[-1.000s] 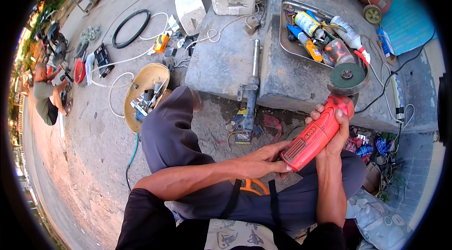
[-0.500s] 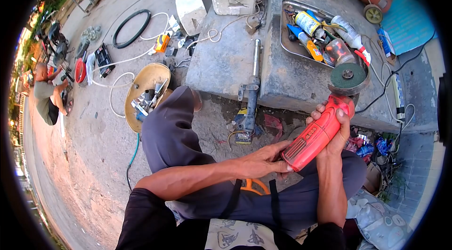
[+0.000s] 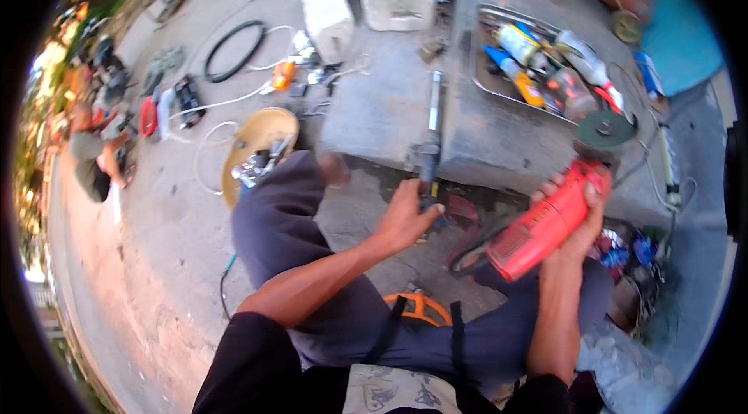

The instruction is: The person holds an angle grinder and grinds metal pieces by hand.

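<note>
The red angle grinder (image 3: 536,233) is gripped in the closed right hand (image 3: 583,219), while the metal tube (image 3: 434,114) is met at its near end by the half-curled left hand (image 3: 407,217), its hold unclear.

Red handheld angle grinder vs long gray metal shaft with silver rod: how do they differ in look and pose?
Colour: grinder has a red body; shaft is dark gray, its rod bright silver.
Far end: grinder carries a round green disc; shaft narrows to the slim rod.
Pose: grinder slants up-right in the right hand; shaft points nearly straight away, left hand at its near end, grip unclear.
Shared: both elongated.
</note>
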A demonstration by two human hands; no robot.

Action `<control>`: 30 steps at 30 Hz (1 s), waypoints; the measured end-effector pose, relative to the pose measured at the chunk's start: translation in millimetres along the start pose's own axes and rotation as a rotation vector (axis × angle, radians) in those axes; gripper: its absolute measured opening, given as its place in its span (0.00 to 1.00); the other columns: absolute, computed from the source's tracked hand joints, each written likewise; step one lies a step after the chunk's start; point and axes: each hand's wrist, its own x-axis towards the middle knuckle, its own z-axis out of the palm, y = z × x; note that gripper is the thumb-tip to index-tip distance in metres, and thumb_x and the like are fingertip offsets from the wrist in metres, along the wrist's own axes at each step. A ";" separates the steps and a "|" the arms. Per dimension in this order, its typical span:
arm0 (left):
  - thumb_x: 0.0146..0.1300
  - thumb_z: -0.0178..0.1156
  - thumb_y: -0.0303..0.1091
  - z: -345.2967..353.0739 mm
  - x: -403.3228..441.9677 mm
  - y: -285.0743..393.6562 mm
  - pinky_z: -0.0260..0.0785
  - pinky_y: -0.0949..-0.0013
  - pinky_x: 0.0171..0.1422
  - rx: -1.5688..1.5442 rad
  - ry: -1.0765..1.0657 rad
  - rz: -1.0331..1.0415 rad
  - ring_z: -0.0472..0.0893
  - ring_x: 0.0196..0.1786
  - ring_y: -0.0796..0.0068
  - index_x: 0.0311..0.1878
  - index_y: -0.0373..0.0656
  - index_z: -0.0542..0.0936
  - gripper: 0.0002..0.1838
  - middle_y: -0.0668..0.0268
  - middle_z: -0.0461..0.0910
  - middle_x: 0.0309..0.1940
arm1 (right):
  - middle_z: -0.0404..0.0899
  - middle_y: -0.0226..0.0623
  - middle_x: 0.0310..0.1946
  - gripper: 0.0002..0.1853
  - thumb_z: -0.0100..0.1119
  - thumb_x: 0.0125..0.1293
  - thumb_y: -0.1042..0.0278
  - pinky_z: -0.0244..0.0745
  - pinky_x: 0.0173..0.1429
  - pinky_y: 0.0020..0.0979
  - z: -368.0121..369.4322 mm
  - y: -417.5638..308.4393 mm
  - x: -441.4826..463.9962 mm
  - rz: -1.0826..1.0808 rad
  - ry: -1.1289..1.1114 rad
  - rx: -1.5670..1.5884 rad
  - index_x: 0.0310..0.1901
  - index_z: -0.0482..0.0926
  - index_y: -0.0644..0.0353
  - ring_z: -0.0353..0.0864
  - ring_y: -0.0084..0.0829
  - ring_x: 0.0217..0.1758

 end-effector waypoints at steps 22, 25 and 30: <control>0.61 0.67 0.40 5.0 46.4 -37.4 0.72 0.62 0.35 -0.481 0.074 -0.448 0.81 0.28 0.68 0.48 0.33 0.78 0.20 0.61 0.81 0.28 | 0.75 0.41 0.48 0.22 0.57 0.77 0.57 0.81 0.54 0.38 -31.0 -12.0 5.1 0.067 -0.191 -0.055 0.60 0.69 0.66 0.79 0.34 0.46; 0.59 0.68 0.38 -2.5 39.5 -38.4 0.71 0.65 0.32 -0.674 0.054 -0.476 0.79 0.26 0.74 0.41 0.36 0.81 0.15 0.66 0.80 0.26 | 0.76 0.41 0.48 0.24 0.58 0.76 0.56 0.81 0.54 0.38 -26.6 -10.2 5.4 0.067 -0.174 -0.059 0.62 0.69 0.65 0.79 0.35 0.46; 0.62 0.67 0.31 -28.1 10.4 -35.0 0.74 0.67 0.34 -0.851 -0.017 -0.528 0.80 0.30 0.75 0.43 0.39 0.83 0.09 0.66 0.81 0.29 | 0.78 0.42 0.47 0.29 0.65 0.68 0.50 0.81 0.50 0.43 -16.4 6.1 0.1 0.065 -0.021 -0.041 0.61 0.70 0.63 0.81 0.38 0.44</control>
